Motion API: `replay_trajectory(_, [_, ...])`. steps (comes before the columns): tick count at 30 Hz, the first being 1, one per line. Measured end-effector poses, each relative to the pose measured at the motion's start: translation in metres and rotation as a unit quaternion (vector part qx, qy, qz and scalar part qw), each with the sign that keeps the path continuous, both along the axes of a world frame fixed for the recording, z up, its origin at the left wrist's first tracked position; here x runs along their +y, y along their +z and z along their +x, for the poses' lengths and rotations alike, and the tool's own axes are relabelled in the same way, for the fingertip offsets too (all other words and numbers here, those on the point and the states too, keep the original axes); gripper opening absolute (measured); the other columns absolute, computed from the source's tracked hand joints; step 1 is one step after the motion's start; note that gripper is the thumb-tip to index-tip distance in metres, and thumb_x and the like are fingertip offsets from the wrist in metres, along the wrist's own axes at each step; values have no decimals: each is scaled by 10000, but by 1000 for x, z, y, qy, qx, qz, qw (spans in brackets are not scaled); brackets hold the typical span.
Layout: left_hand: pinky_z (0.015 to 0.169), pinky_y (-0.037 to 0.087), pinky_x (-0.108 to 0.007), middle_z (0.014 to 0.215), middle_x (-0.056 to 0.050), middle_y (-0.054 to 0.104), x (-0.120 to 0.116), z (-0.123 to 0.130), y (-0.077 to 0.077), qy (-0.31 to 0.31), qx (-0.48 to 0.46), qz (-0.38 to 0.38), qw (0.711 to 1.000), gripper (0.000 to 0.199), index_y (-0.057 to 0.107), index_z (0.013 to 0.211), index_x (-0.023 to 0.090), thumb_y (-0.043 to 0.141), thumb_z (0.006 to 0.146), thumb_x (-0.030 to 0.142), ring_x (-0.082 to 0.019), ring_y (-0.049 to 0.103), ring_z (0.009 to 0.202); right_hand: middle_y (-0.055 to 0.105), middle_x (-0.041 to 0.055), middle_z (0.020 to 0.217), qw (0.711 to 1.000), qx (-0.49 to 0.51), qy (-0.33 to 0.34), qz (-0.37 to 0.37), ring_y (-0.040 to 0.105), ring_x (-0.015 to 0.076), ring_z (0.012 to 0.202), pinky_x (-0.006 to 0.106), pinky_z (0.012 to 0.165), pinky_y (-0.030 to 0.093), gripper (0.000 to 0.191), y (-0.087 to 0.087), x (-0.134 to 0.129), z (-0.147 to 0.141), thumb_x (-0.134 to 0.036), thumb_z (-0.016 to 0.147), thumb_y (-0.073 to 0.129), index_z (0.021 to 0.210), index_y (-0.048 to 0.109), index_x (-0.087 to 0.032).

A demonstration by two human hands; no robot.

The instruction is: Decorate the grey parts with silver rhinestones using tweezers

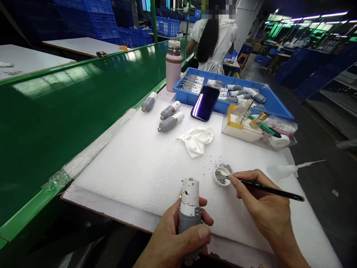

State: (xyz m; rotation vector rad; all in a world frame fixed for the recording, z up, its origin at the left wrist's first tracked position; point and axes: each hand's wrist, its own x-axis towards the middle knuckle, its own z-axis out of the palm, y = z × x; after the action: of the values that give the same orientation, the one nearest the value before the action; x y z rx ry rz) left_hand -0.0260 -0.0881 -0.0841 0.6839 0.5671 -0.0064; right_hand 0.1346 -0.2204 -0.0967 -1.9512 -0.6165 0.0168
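My left hand (174,238) is gripping a grey-and-white cylindrical unit (190,197) upright, fingers (203,232) closed round its grey body, white top clear, over the near edge of the foam sheet (139,167) on the counter (92,204); my right hand (263,201) is pinching a thin black-handled pick (267,188), fingers (237,182) closed on it low down for control; I'm dipping its tip into a small white dish (219,180) of silver beads (220,176); I'm holding the unit steady, pick shallow and angled low.
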Motion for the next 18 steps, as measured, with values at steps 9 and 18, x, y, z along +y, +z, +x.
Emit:
replay_trajectory(9, [585, 465, -227, 835, -5, 635, -1, 4, -1, 10, 21, -2, 1000, 499, 600, 1036, 136, 868, 663, 331, -92, 575, 626, 597, -45, 667, 1000, -3, 4, -4, 531, 74, 573, 186, 521, 426, 129, -12, 6, 2, -344, 852, 723, 826, 673, -228])
replay_trajectory(18, [622, 446, -224, 820, -5, 615, -3, 15, 6, 59, 51, 32, 996, 379, 555, 1068, 141, 756, 783, 290, -96, 558, 674, 652, -8, 785, 995, -33, 11, 96, 514, 64, 492, 191, 404, 418, 76, 15, 2, -31, -251, 862, 702, 815, 653, -217])
